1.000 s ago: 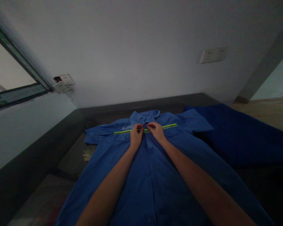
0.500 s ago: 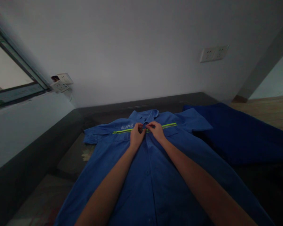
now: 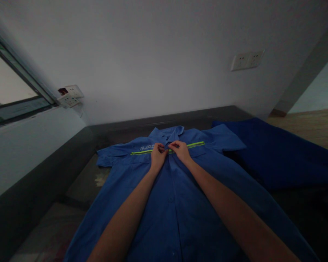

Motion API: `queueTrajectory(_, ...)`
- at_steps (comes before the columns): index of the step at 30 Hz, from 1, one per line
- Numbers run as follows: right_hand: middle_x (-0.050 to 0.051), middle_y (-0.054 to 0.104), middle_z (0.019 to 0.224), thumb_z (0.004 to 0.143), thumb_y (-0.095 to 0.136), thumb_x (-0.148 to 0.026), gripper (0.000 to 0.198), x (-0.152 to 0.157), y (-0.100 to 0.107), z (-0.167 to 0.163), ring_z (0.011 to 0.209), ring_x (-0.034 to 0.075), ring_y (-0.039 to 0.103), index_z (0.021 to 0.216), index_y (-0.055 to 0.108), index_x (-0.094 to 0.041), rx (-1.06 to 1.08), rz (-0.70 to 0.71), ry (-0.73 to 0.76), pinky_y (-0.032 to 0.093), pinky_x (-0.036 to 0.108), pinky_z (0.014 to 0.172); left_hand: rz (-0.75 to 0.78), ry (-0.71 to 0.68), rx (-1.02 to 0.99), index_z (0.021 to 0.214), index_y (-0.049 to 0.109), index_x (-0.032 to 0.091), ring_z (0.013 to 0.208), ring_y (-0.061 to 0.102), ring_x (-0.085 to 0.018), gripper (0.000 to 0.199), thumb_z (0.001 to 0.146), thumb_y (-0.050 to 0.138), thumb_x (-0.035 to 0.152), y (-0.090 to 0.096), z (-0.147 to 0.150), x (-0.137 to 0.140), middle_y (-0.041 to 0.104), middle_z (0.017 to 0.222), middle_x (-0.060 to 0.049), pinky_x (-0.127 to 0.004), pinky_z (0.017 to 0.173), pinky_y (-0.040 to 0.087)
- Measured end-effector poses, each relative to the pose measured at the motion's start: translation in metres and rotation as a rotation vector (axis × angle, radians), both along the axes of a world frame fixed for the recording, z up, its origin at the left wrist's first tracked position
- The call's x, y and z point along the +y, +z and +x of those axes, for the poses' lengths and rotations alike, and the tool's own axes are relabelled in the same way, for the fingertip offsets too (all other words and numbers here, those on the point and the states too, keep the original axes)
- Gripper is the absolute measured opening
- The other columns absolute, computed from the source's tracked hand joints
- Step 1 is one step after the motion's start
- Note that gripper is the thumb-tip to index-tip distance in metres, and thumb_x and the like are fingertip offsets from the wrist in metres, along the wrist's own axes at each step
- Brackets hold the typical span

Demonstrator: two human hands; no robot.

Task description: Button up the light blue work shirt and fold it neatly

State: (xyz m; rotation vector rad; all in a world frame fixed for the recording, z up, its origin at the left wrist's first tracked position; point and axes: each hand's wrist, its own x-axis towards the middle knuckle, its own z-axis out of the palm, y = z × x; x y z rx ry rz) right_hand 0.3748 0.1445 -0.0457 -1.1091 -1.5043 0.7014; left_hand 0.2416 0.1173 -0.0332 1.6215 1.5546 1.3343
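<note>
A blue short-sleeved work shirt (image 3: 155, 203) lies spread face up, its collar (image 3: 177, 131) away from me. Yellow-green stripes (image 3: 196, 145) cross its chest, with white letters above on the left. My left hand (image 3: 159, 157) pinches the front placket just below the collar. Facing it, my right hand (image 3: 180, 150) pinches the other side of the same opening, fingertips almost meeting the left ones. Whatever button sits between the fingers is hidden. Lower down, a button (image 3: 171, 199) shows on the placket.
Dark blue cloth (image 3: 284, 156) lies to the right of the shirt. The dark surface beneath has a raised edge (image 3: 153, 122) against the wall. Sockets (image 3: 247, 60) are on the wall, others (image 3: 71, 95) near the window at left.
Both hands stay at the placket below the collar. Only the fingers have shifted slightly, and the view has tilted a little.
</note>
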Motion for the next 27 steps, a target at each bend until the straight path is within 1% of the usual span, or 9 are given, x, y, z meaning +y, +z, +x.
queueTrajectory(7, 0.004, 0.07, 0.07, 0.073, 0.064, -0.029, 0.014, 0.0007, -0.0005, 0.0002, 0.066, 0.018, 0.063, 0.069, 0.07, -0.017, 0.007, -0.009, 0.035, 0.047, 0.028, 0.065, 0.004, 0.006, -0.006, 0.089, 0.052, 0.018, 0.063, 0.055, -0.012, 0.024, 0.07, 0.063, 0.009, 0.0007, 0.0001, -0.0024, 0.052, 0.064, 0.006, -0.023, 0.062, 0.042)
queueTrajectory(11, 0.004, 0.07, 0.069, 0.073, 0.064, -0.029, 0.014, 0.0004, 0.0001, 0.0003, 0.064, 0.018, 0.063, 0.07, 0.07, -0.017, -0.003, -0.006, 0.047, 0.047, 0.027, 0.063, 0.014, 0.022, -0.005, 0.091, 0.054, 0.018, 0.068, 0.056, -0.014, 0.023, 0.072, 0.061, 0.008, -0.0016, -0.0004, -0.0011, 0.056, 0.07, 0.004, -0.024, 0.066, 0.043)
queueTrajectory(14, 0.004, 0.07, 0.07, 0.074, 0.063, -0.028, 0.013, -0.0015, 0.0011, -0.0003, 0.065, 0.018, 0.063, 0.07, 0.071, -0.018, -0.019, 0.008, 0.048, 0.047, 0.027, 0.064, 0.02, 0.028, -0.004, 0.09, 0.054, 0.018, 0.07, 0.057, -0.014, 0.015, 0.077, 0.058, 0.012, -0.0028, -0.002, 0.0002, 0.058, 0.072, 0.002, -0.026, 0.069, 0.044)
queueTrajectory(17, 0.005, 0.071, 0.075, 0.075, 0.063, -0.024, 0.011, -0.0037, 0.0022, -0.0011, 0.071, 0.019, 0.063, 0.073, 0.072, -0.019, -0.036, 0.033, 0.029, 0.048, 0.029, 0.068, 0.036, 0.025, -0.003, 0.089, 0.055, 0.018, 0.073, 0.059, -0.015, 0.008, 0.082, 0.054, 0.015, -0.0026, -0.0038, 0.0008, 0.06, 0.076, 0.0, -0.027, 0.072, 0.045)
queueTrajectory(20, 0.005, 0.071, 0.081, 0.075, 0.061, -0.019, 0.013, -0.0046, 0.0026, -0.0011, 0.076, 0.018, 0.062, 0.08, 0.073, -0.02, -0.05, 0.057, 0.004, 0.047, 0.029, 0.072, 0.056, 0.016, -0.005, 0.09, 0.054, 0.018, 0.078, 0.06, -0.015, 0.01, 0.081, 0.054, 0.012, -0.0023, -0.0041, 0.0012, 0.062, 0.081, -0.001, -0.027, 0.075, 0.046)
queueTrajectory(23, 0.005, 0.069, 0.081, 0.075, 0.06, -0.017, 0.016, -0.0038, 0.0014, -0.0006, 0.072, 0.017, 0.061, 0.084, 0.072, -0.019, -0.061, 0.068, -0.022, 0.047, 0.028, 0.07, 0.074, 0.009, -0.007, 0.09, 0.054, 0.018, 0.08, 0.06, -0.015, 0.011, 0.081, 0.053, 0.011, -0.0029, -0.0036, 0.002, 0.062, 0.084, -0.003, -0.027, 0.077, 0.047)
queueTrajectory(27, 0.004, 0.068, 0.077, 0.075, 0.059, -0.018, 0.013, -0.0027, -0.001, -0.0008, 0.069, 0.017, 0.06, 0.08, 0.071, -0.018, -0.08, 0.074, -0.043, 0.047, 0.028, 0.068, 0.095, -0.003, 0.008, 0.092, 0.054, 0.017, 0.081, 0.061, -0.015, 0.014, 0.08, 0.053, 0.01, -0.0041, -0.0036, 0.0022, 0.062, 0.086, -0.003, -0.027, 0.077, 0.048)
